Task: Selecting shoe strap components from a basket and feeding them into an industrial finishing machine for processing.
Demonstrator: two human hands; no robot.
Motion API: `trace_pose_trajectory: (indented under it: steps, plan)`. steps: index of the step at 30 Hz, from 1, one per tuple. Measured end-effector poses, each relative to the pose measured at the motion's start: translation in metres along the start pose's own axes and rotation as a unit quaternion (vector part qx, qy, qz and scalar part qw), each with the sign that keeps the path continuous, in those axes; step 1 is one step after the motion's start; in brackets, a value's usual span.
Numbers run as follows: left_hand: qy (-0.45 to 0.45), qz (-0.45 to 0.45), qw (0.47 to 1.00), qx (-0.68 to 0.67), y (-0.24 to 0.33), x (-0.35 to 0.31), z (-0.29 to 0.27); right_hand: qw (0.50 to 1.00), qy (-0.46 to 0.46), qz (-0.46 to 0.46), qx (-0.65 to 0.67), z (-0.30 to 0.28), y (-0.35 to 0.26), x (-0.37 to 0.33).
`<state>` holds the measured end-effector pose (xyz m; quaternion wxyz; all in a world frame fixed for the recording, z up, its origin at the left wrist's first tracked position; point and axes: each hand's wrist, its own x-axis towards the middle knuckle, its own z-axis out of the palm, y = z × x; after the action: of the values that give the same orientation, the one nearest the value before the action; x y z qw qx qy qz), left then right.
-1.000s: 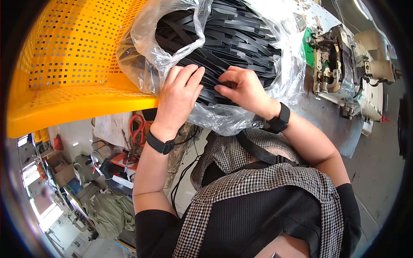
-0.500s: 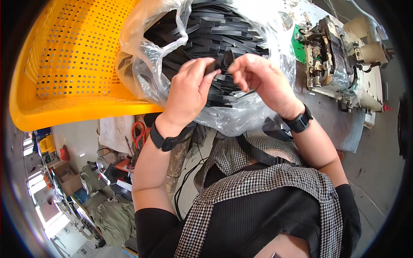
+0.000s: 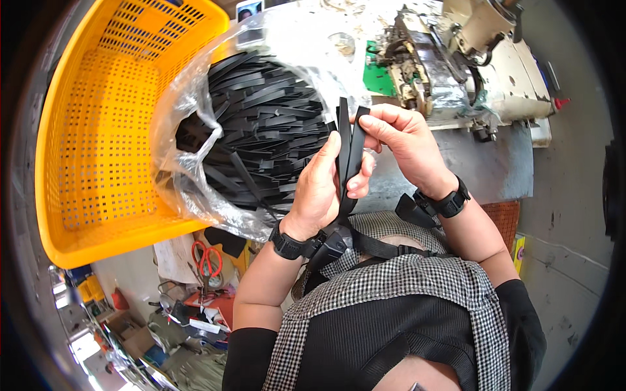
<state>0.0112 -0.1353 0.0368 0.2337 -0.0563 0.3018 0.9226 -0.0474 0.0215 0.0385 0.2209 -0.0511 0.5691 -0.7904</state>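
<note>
Several flat black straps point(image 3: 343, 140) stand between my hands, their ends fanned apart at the top. My left hand point(image 3: 323, 176) wraps round their lower part. With thumb and fingers, my right hand point(image 3: 402, 137) pinches the upper end of one black strap point(image 3: 356, 142). Left of my hands, a clear plastic bag point(image 3: 195, 153) lies wide at the mouth, filled with a heap of similar black strips point(image 3: 270, 111). Both wrists wear black bands.
A yellow perforated basket point(image 3: 124, 241) stands at the left. A sewing machine point(image 3: 450, 72) sits on the worktable point(image 3: 469, 163) at the right, beside a green plate point(image 3: 376, 72). Red-handled scissors point(image 3: 206, 257) are at lower left, and a phone point(image 3: 250, 10) lies at the back.
Both hands have moved from over the heap to the right of the bag and now hold straps upright. The view has shifted, so bag, basket and machine appear farther left.
</note>
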Motion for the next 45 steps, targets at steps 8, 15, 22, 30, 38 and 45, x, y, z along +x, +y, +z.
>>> trace_pose_trajectory:
  steps: [8,15,22,30,38,45]
  plan:
    - [0.027,-0.021,0.997,0.064,-0.015,0.022,-0.006,0.996,0.076,-0.04,-0.008,-0.032,0.003,0.002]
    - [0.045,-0.031,0.995,0.085,-0.013,0.029,-0.006,0.999,0.019,0.007,0.04,-0.046,0.002,0.009]
    - [0.048,-0.039,0.994,0.094,-0.009,0.032,-0.012,1.0,0.025,0.011,0.012,-0.038,0.0,0.011]
    - [0.068,-0.033,0.992,0.1,-0.01,0.036,-0.014,0.997,0.002,-0.01,-0.07,-0.044,0.002,0.01]
    - [0.062,-0.023,0.982,0.175,-0.013,0.032,-0.015,0.991,-0.029,-0.032,-0.127,-0.044,0.007,0.007]
    - [0.069,-0.031,0.985,0.157,-0.016,0.029,-0.013,0.985,-0.035,-0.02,-0.169,-0.043,0.007,0.003]
